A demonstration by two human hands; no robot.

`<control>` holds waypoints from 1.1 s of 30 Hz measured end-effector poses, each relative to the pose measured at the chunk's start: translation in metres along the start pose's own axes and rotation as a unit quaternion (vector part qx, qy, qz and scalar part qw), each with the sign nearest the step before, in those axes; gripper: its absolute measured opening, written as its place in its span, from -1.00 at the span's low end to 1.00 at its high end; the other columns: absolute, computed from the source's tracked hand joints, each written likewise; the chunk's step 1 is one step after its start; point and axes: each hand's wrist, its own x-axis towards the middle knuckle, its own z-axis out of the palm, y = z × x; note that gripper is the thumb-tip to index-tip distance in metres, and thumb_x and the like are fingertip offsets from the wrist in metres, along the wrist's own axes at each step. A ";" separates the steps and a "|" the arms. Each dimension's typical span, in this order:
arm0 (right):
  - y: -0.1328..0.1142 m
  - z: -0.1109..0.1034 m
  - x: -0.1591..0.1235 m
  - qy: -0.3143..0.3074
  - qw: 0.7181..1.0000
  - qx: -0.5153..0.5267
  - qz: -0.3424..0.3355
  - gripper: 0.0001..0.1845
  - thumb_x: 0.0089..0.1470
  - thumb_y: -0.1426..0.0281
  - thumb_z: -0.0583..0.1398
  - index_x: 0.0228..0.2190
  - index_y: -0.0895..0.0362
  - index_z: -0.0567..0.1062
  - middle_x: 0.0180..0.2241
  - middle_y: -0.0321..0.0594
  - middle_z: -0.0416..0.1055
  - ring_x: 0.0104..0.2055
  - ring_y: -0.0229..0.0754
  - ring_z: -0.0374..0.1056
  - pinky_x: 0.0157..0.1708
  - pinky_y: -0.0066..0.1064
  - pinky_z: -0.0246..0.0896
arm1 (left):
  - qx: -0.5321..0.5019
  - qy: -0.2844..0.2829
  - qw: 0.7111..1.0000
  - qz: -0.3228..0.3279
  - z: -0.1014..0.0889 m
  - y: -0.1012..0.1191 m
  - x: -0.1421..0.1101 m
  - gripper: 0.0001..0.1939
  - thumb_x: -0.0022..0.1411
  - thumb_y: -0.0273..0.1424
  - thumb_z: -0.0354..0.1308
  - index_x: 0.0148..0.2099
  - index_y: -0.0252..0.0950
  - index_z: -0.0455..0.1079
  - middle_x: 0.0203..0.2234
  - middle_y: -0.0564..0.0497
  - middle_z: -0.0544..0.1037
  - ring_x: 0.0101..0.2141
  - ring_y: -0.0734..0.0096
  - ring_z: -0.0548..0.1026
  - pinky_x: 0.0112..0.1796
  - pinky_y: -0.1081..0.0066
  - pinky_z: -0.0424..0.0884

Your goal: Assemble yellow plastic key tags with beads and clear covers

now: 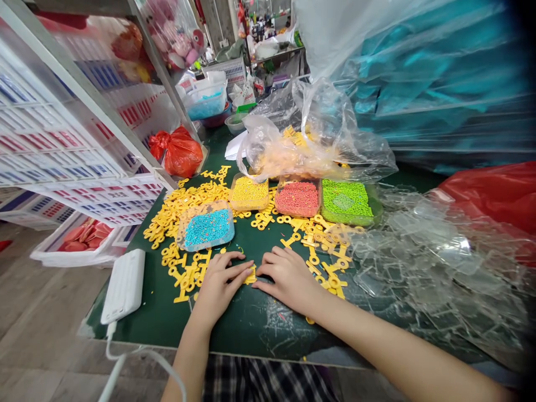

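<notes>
My left hand (220, 285) and my right hand (285, 279) lie on the dark green mat (247, 318) with their fingertips closing on both sides of a small yellow plastic piece (250, 275), which they partly hide. Loose flat yellow plastic pieces with round holes (184, 273) lie scattered on both sides of my hands. Beyond them stand several trays of beads: blue (208, 228), yellow (249, 192), coral (297, 198) and green (347, 202).
A white power bank (123, 286) with a white cable lies at the mat's left edge. Clear plastic sheets (419, 262) are heaped on the right. A clear bag (288, 151) sits behind the trays, and white drawer racks (75, 128) rise on the left.
</notes>
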 end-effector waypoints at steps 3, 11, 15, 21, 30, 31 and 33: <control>0.000 0.000 0.000 0.002 1.000 0.003 -0.004 -0.81 0.07 0.24 0.31 -0.38 0.11 0.57 -0.38 -0.26 0.44 -0.26 -0.15 0.24 -0.28 -0.30 0.01 | 0.012 -0.015 1.000 0.015 0.000 0.000 0.000 -0.71 0.36 -0.19 0.03 0.02 0.02 0.50 -0.02 -0.01 0.49 -0.06 0.20 0.38 -0.07 0.19 0.39; -0.002 -0.003 0.000 -0.013 1.000 0.004 -0.008 -0.80 0.09 0.24 0.30 -0.37 0.13 0.57 -0.37 -0.23 0.45 -0.25 -0.14 0.25 -0.29 -0.31 -0.01 | 0.020 -0.047 0.999 0.008 -0.003 0.002 0.001 -0.71 0.37 -0.22 0.02 0.05 0.02 0.48 0.16 0.01 0.38 0.06 0.15 0.33 0.06 0.05 0.32; -0.002 -0.003 0.000 -0.017 1.000 0.005 -0.010 -0.80 0.09 0.23 0.30 -0.37 0.12 0.57 -0.38 -0.25 0.45 -0.25 -0.14 0.25 -0.31 -0.31 -0.01 | -0.001 0.001 1.000 -0.007 -0.003 0.003 0.002 -0.70 0.38 -0.22 0.00 0.04 -0.06 0.49 0.11 -0.02 0.43 0.04 0.18 0.37 0.04 0.09 0.35; 0.003 -0.010 0.003 -0.009 1.000 0.008 0.024 -0.80 0.04 0.24 0.34 -0.41 0.11 0.51 -0.39 -0.29 0.45 -0.24 -0.14 0.27 -0.24 -0.31 0.02 | -0.021 0.062 0.998 -0.026 -0.008 0.006 0.010 -0.70 0.37 -0.20 0.03 -0.08 -0.18 0.54 -0.18 -0.04 0.57 -0.12 0.24 0.49 -0.08 0.21 0.41; 0.025 -0.014 0.006 0.051 0.994 -0.036 0.086 -0.56 -0.13 0.07 0.37 -0.38 0.11 0.38 -0.37 -0.19 0.44 -0.21 0.01 0.29 -0.24 -0.22 0.04 | 0.040 -0.027 0.999 0.012 -0.003 0.027 0.027 -0.79 0.31 -0.24 0.13 -0.15 -0.10 0.59 -0.26 0.01 0.60 -0.22 0.25 0.48 -0.20 0.24 0.36; 0.030 -0.016 0.007 0.061 0.995 -0.013 0.080 -0.61 -0.10 0.13 0.35 -0.35 0.11 0.37 -0.35 -0.21 0.44 -0.21 0.00 0.30 -0.23 -0.23 0.05 | 0.046 -0.035 0.998 0.006 -0.002 0.031 0.032 -0.81 0.30 -0.26 0.14 -0.14 -0.09 0.58 -0.26 0.02 0.60 -0.23 0.26 0.49 -0.21 0.25 0.35; 0.040 -0.019 0.009 0.076 0.995 0.039 0.050 -0.68 -0.07 0.27 0.30 -0.29 0.10 0.36 -0.28 -0.22 0.44 -0.16 -0.03 0.30 -0.19 -0.24 0.08 | 0.057 -0.036 0.998 -0.018 -0.001 0.039 0.042 -0.83 0.29 -0.31 0.17 -0.13 -0.09 0.58 -0.27 0.03 0.61 -0.24 0.26 0.49 -0.22 0.26 0.34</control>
